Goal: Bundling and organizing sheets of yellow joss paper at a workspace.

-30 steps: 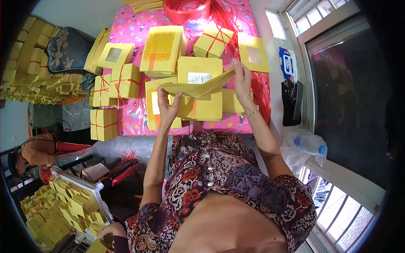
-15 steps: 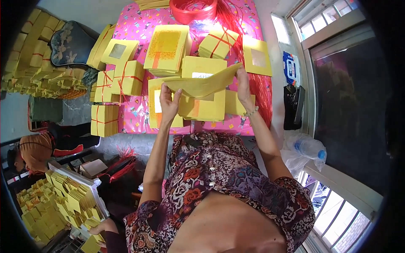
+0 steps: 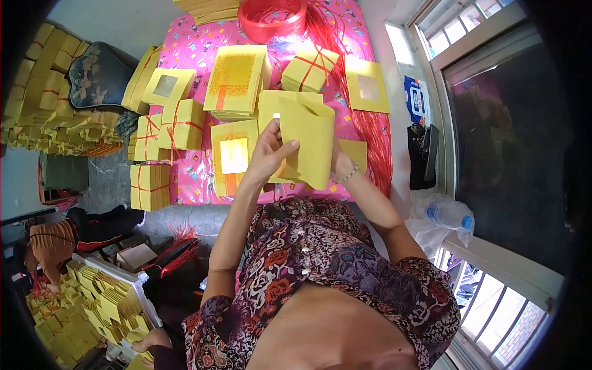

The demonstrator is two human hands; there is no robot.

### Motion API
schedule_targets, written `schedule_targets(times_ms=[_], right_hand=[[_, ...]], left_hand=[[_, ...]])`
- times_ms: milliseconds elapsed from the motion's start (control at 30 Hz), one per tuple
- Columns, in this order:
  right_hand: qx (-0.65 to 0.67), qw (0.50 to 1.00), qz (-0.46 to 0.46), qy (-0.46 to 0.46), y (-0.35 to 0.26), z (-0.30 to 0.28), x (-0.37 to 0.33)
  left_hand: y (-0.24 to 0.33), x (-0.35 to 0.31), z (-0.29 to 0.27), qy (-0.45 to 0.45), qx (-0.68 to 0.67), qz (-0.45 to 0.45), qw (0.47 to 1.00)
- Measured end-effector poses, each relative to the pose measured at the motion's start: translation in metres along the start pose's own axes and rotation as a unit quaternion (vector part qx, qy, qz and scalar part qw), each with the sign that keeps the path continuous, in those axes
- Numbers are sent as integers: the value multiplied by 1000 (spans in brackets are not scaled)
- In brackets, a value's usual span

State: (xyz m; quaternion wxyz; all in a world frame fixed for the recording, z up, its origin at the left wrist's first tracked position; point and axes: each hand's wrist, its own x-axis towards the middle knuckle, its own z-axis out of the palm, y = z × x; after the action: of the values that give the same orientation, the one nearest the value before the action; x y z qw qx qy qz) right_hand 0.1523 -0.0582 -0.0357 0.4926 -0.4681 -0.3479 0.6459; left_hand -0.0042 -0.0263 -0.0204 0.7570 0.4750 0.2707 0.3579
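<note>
I hold a stack of yellow paper sheets (image 3: 306,143) upright in front of me over the pink patterned cloth (image 3: 197,179). My left hand (image 3: 269,152) grips its left edge, thumb on the front. My right hand (image 3: 339,163) is mostly hidden behind the sheets and holds them from the back; a bead bracelet shows at its wrist. Just left of my left hand lies a yellow sheet with a gold foil square (image 3: 234,155).
Tied yellow paper bundles (image 3: 168,126) and loose stacks (image 3: 235,80) cover the cloth. A red ribbon coil (image 3: 272,18) lies at the far end, red strands along the right. Windows stand to the right, with a plastic bottle (image 3: 449,214). Another person's hand (image 3: 151,338) works on yellow sheets at lower left.
The yellow sheets, held flat and wide above the cloth before, have been turned upright and brought closer to me. My hands have moved closer together.
</note>
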Motion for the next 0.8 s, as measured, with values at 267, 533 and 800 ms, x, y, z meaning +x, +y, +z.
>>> schedule_targets(times_ms=[267, 533, 800], right_hand=[[73, 997, -8, 29, -8, -3, 2], [156, 986, -10, 57, -12, -10, 2], [179, 981, -71, -11, 1, -37, 1]], left_hand=[[-12, -3, 8, 27, 49, -2, 998], [1, -6, 4, 46, -2, -57, 997], [-9, -1, -17, 109, -10, -5, 994]])
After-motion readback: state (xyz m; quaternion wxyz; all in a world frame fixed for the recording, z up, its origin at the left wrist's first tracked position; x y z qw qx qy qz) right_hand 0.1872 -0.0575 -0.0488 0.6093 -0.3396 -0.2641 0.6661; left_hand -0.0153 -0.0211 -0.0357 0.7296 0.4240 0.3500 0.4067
